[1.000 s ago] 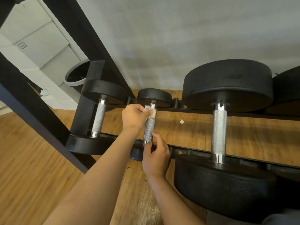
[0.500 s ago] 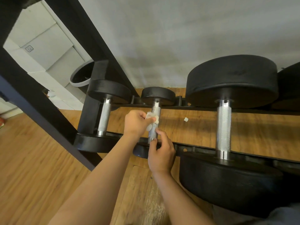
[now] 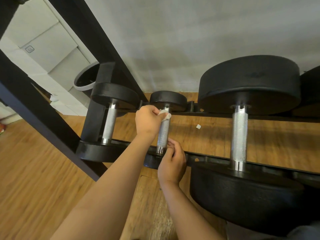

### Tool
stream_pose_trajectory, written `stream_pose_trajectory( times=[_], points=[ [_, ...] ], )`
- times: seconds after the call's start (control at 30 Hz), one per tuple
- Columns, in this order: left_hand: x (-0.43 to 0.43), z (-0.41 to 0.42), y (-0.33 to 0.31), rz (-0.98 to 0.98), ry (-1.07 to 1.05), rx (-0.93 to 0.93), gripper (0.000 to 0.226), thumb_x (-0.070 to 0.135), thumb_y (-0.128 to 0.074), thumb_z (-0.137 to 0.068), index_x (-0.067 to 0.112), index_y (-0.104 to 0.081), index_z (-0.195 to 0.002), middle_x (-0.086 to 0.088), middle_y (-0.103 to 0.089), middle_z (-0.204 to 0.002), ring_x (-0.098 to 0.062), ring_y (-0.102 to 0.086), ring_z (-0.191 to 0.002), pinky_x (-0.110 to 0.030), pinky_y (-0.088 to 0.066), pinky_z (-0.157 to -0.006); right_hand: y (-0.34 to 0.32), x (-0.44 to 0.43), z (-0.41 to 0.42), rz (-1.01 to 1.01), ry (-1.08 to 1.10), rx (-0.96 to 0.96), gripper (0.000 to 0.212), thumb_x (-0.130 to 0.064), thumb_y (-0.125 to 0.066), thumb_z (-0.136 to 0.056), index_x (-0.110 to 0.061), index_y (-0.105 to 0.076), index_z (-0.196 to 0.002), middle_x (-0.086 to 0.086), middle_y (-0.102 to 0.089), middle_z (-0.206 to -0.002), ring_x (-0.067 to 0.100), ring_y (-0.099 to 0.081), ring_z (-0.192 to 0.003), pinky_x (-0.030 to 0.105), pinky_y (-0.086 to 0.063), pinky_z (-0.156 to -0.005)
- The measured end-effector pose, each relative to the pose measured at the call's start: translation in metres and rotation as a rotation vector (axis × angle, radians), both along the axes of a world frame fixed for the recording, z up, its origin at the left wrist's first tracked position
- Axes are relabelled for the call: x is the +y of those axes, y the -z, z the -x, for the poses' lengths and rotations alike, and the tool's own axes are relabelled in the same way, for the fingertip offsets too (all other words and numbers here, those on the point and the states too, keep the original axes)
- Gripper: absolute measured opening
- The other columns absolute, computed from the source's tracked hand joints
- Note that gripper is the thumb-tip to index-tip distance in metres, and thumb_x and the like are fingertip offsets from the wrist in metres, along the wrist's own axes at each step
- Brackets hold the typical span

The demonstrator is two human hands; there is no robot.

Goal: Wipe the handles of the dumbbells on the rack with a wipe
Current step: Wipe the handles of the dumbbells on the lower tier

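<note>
Wipe (image 3: 165, 115): bunched in left hand (image 3: 149, 121), pressed on far end of middle dumbbell handle (image 3: 163, 134).
Right hand (image 3: 171, 163): pinches that handle's near end.
Progress: I judge midway; large dumbbell handle (image 3: 239, 135) likely awaits.

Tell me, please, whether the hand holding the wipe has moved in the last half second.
Yes. The left hand slid the wipe up the handle toward the far head.

A black dumbbell rack (image 3: 211, 158) stands on a wood-plank floor (image 3: 34, 170), carrying side by side a mid-sized dumbbell (image 3: 110, 123), a small dumbbell (image 3: 163, 134) and a large dumbbell (image 3: 239, 134); a white scrap (image 3: 198, 126) lies on the floor beneath.
</note>
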State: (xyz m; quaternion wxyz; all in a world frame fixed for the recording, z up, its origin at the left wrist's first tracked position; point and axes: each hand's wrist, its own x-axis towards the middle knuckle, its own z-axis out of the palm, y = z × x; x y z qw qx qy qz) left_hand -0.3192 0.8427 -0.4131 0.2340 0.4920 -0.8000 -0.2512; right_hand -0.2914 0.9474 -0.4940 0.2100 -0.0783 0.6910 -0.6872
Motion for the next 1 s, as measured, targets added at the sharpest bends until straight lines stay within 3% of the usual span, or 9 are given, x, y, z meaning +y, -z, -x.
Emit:
stream_pose_trajectory(
  times=[0.07,0.17,0.33,0.4,0.53,0.67,0.77,0.9,1.0],
  points=[
    [0.001,-0.001,-0.001,-0.045,-0.004,0.018,0.028,0.018,-0.077,-0.083,0.021,-0.059,-0.062,0.01,-0.059,-0.064,-0.001,-0.054,-0.06,-0.017,-0.04,-0.059,0.002,0.001,0.001,-0.008,-0.003,0.012,0.038,-0.031,-0.035,-0.088,-0.03,-0.068,-0.107,-0.02,-0.067,-0.103,-0.005,-0.056,-0.096,0.017,-0.047,-0.076],
    [0.007,-0.011,-0.001,-0.118,0.023,-0.045,0.028,0.021,-0.076,-0.084,0.015,-0.059,-0.063,0.005,-0.06,-0.066,-0.003,-0.053,-0.061,-0.02,-0.042,-0.061,-0.002,0.002,0.002,-0.013,-0.008,-0.018,0.04,-0.031,-0.035,-0.086,-0.03,-0.068,-0.108,-0.02,-0.067,-0.102,-0.005,-0.057,-0.095,0.017,-0.045,-0.073],
    [0.023,-0.044,0.003,-0.23,0.107,-0.299,0.022,0.023,-0.078,-0.081,0.007,-0.066,-0.073,0.001,-0.066,-0.077,-0.004,-0.058,-0.069,-0.016,-0.041,-0.061,-0.013,0.007,0.01,0.033,0.05,-0.337,0.031,-0.02,-0.038,-0.097,-0.032,-0.063,-0.11,-0.013,-0.069,-0.094,0.005,-0.062,-0.087,0.024,-0.04,-0.066],
    [0.026,-0.053,0.006,-0.239,0.126,-0.346,0.022,0.022,-0.079,-0.08,0.003,-0.069,-0.078,-0.002,-0.069,-0.085,-0.008,-0.062,-0.076,-0.018,-0.045,-0.065,-0.017,0.008,0.01,0.06,0.052,-0.379,0.031,-0.016,-0.039,-0.097,-0.03,-0.066,-0.104,-0.01,-0.07,-0.093,0.007,-0.063,-0.089,0.025,-0.041,-0.068],
    [0.028,-0.048,0.008,-0.154,0.091,-0.267,0.018,0.019,-0.079,-0.08,0.005,-0.068,-0.075,0.0,-0.069,-0.079,-0.01,-0.065,-0.074,-0.02,-0.05,-0.067,-0.02,0.006,0.007,0.061,0.07,-0.389,0.031,-0.016,-0.04,-0.096,-0.033,-0.066,-0.096,-0.009,-0.07,-0.096,0.005,-0.063,-0.088,0.022,-0.042,-0.066],
    [0.024,-0.026,0.004,-0.065,0.01,-0.133,0.026,0.02,-0.079,-0.081,0.013,-0.059,-0.066,0.005,-0.063,-0.073,-0.005,-0.057,-0.067,-0.016,-0.039,-0.059,-0.015,0.001,0.007,0.03,0.091,-0.359,0.031,-0.018,-0.039,-0.096,-0.032,-0.066,-0.099,-0.01,-0.071,-0.092,0.008,-0.064,-0.086,0.029,-0.045,-0.068],
    [0.022,-0.023,0.003,-0.11,0.0,-0.148,0.026,0.02,-0.078,-0.082,0.013,-0.058,-0.066,0.008,-0.059,-0.069,-0.002,-0.053,-0.063,-0.017,-0.037,-0.058,-0.012,-0.001,0.009,0.013,0.104,-0.361,0.031,-0.018,-0.039,-0.096,-0.03,-0.067,-0.102,-0.01,-0.071,-0.093,0.006,-0.063,-0.086,0.028,-0.044,-0.068],
    [0.031,-0.045,0.004,-0.207,0.066,-0.336,0.018,0.02,-0.078,-0.081,0.008,-0.067,-0.074,0.004,-0.064,-0.076,-0.006,-0.058,-0.072,-0.016,-0.041,-0.061,-0.013,0.003,0.009,0.037,0.059,-0.373,0.03,-0.018,-0.04,-0.096,-0.038,-0.063,-0.093,-0.01,-0.069,-0.095,0.008,-0.062,-0.088,0.027,-0.043,-0.068],
    [0.036,-0.051,0.004,-0.184,0.113,-0.515,0.024,0.019,-0.079,-0.079,0.017,-0.06,-0.064,0.0,-0.064,-0.08,-0.011,-0.058,-0.077,-0.021,-0.043,-0.069,-0.017,0.007,0.011,0.054,0.025,-0.364,0.028,-0.017,-0.044,-0.095,-0.035,-0.063,-0.089,-0.007,-0.069,-0.095,0.012,-0.063,-0.088,0.029,-0.045,-0.07]
  ],
)
